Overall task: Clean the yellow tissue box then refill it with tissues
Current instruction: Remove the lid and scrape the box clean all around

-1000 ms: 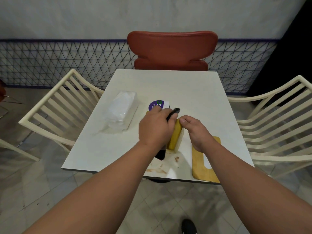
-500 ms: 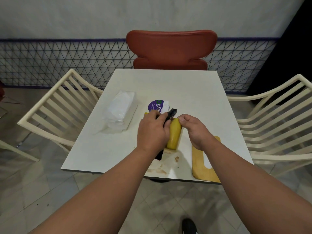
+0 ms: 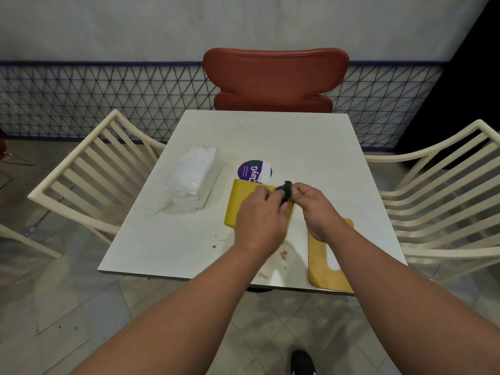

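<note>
Yellow box [image 3: 241, 203] steadied by my right hand [image 3: 315, 209]; left hand [image 3: 261, 217] grips dark cloth [image 3: 286, 191], should press firmly, overlap strokes.

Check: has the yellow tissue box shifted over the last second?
Yes. The yellow tissue box has turned, broad face now up, reaching further left from the ClayGo sticker.

Yellow tissue box [image 3: 240, 204] sat on the white desk [image 3: 297, 142], broad face up. Left hand [image 3: 259, 220] lay over the box's right part; right hand [image 3: 316, 209] was just right of the box, and a small dark cloth [image 3: 287, 189] was pinched between both hands at the box's top right corner. Left of the box sat a clear-wrapped tissue pack [image 3: 193, 180], behind it a purple round sticker [image 3: 253, 170], to its right a wooden lid [image 3: 322, 269]. Brown crumbs [image 3: 283, 254] lay in front of the box.
</note>
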### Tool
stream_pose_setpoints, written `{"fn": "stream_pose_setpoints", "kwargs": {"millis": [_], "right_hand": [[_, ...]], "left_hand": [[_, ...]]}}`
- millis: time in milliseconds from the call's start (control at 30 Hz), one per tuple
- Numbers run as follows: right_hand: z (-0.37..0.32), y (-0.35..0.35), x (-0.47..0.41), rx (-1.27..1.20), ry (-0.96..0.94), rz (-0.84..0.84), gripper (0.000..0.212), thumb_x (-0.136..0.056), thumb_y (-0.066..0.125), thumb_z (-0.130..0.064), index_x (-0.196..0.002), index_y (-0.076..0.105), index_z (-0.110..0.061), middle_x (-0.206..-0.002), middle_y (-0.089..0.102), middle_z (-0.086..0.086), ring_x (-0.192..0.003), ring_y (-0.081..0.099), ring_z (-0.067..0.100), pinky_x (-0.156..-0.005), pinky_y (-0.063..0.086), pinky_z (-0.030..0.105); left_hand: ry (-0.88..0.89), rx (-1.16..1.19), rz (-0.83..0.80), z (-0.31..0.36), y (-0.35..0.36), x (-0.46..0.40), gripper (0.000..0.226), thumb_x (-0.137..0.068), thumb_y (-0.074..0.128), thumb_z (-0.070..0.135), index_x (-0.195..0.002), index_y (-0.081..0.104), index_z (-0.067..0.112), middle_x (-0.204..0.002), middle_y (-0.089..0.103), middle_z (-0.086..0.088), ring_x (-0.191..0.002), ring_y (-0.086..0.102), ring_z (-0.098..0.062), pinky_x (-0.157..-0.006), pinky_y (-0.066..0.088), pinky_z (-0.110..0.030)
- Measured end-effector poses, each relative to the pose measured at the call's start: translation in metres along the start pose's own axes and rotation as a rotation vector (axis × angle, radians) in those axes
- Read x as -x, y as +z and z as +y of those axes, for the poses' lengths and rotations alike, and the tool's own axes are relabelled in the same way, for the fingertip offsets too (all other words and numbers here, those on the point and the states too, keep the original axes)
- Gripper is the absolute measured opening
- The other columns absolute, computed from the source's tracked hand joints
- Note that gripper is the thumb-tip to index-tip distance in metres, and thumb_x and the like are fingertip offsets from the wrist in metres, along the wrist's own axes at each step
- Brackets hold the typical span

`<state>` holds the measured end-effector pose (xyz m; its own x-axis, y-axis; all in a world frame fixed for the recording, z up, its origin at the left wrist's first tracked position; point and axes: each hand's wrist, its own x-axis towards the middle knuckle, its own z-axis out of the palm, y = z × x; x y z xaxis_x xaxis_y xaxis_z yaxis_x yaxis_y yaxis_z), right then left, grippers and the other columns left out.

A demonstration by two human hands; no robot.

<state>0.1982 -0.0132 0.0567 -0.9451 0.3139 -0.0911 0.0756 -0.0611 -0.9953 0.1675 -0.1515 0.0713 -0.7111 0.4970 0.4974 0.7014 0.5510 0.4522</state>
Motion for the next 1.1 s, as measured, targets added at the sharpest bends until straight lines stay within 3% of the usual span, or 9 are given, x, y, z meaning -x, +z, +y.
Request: {"fn": "stream_pose_setpoints", "kwargs": {"millis": [133,300,367,500,633,767,900,967,1100], "right_hand": [[-0.001,0.001,0.001,0.019,-0.001,-0.019,0.019,-0.100,0.047,-0.015,-0.089,0.063,-0.009,-0.085,0.062,0.004,-0.082,0.053,0.014,-0.077,0.043,0.026],[0.003,-0.001,-0.001,0.105,-0.016,0.004,0.024,-0.101,0.045,-0.021,-0.081,0.057,-0.016,-0.081,0.048,0.000,-0.084,0.039,0.016,-0.078,0.031,0.031],[0.004,0.000,0.000,0.093,-0.024,0.014,0.024,-0.101,0.045,-0.021,-0.080,0.058,-0.017,-0.080,0.049,-0.004,-0.083,0.041,0.015,-0.076,0.032,0.029],[0.003,0.002,0.001,0.079,-0.047,0.018,0.022,-0.100,0.046,-0.014,-0.082,0.058,-0.013,-0.079,0.053,-0.002,-0.079,0.046,0.012,-0.074,0.037,0.025],[0.000,0.001,0.001,0.072,-0.025,0.014,0.028,-0.093,0.042,0.002,-0.073,0.051,-0.015,-0.073,0.045,-0.001,-0.070,0.039,0.013,-0.066,0.032,0.027],[0.003,-0.001,0.001,0.121,-0.036,-0.011,0.023,-0.101,0.046,-0.018,-0.081,0.058,-0.015,-0.083,0.049,0.004,-0.081,0.040,0.016,-0.074,0.032,0.032],[0.004,-0.001,0.001,0.120,-0.029,-0.001,0.025,-0.101,0.045,-0.021,-0.080,0.058,-0.018,-0.081,0.047,0.000,-0.082,0.038,0.017,-0.072,0.031,0.031],[0.004,0.000,0.001,0.127,-0.030,-0.001,0.025,-0.101,0.045,-0.021,-0.081,0.059,-0.018,-0.082,0.047,0.003,-0.081,0.037,0.018,-0.071,0.031,0.031],[0.001,0.002,0.002,0.078,-0.048,-0.018,0.022,-0.100,0.047,-0.019,-0.085,0.063,-0.013,-0.083,0.060,0.001,-0.084,0.050,0.016,-0.078,0.039,0.029]], "left_hand": [[0.074,-0.009,-0.045,-0.007,-0.004,0.002,0.034,-0.088,0.048,0.031,-0.103,0.070,0.010,-0.080,0.058,-0.010,-0.064,0.058,-0.029,-0.051,0.049,-0.033],[-0.284,-0.054,0.036,-0.052,-0.026,-0.010,0.028,-0.093,0.055,0.025,-0.116,0.065,0.014,-0.107,0.056,-0.010,-0.089,0.059,-0.032,-0.072,0.046,-0.036],[-0.310,-0.064,0.060,-0.054,-0.029,-0.007,0.028,-0.093,0.055,0.024,-0.117,0.065,0.013,-0.106,0.055,-0.010,-0.088,0.059,-0.032,-0.072,0.045,-0.036],[-0.062,-0.028,0.014,-0.019,-0.012,0.012,0.026,-0.087,0.056,0.024,-0.107,0.069,0.013,-0.086,0.057,-0.010,-0.065,0.058,-0.029,-0.054,0.046,-0.032],[0.138,0.004,-0.081,-0.002,-0.003,0.022,0.034,-0.088,0.047,0.030,-0.105,0.069,0.010,-0.082,0.056,-0.008,-0.061,0.056,-0.026,-0.048,0.046,-0.031],[-0.075,-0.009,0.004,-0.038,-0.021,0.011,0.030,-0.088,0.053,0.029,-0.109,0.069,0.014,-0.093,0.058,-0.010,-0.073,0.061,-0.031,-0.058,0.051,-0.036],[-0.340,-0.065,0.063,-0.064,-0.033,-0.002,0.028,-0.093,0.054,0.025,-0.116,0.065,0.013,-0.108,0.055,-0.009,-0.090,0.059,-0.031,-0.073,0.048,-0.037],[-0.281,-0.067,0.062,-0.052,-0.029,-0.001,0.026,-0.092,0.055,0.023,-0.113,0.066,0.012,-0.104,0.056,-0.011,-0.086,0.059,-0.032,-0.069,0.047,-0.037],[0.016,-0.019,-0.038,-0.008,-0.006,0.011,0.035,-0.089,0.046,0.032,-0.105,0.069,0.012,-0.085,0.057,-0.009,-0.067,0.058,-0.028,-0.050,0.048,-0.033]]}}
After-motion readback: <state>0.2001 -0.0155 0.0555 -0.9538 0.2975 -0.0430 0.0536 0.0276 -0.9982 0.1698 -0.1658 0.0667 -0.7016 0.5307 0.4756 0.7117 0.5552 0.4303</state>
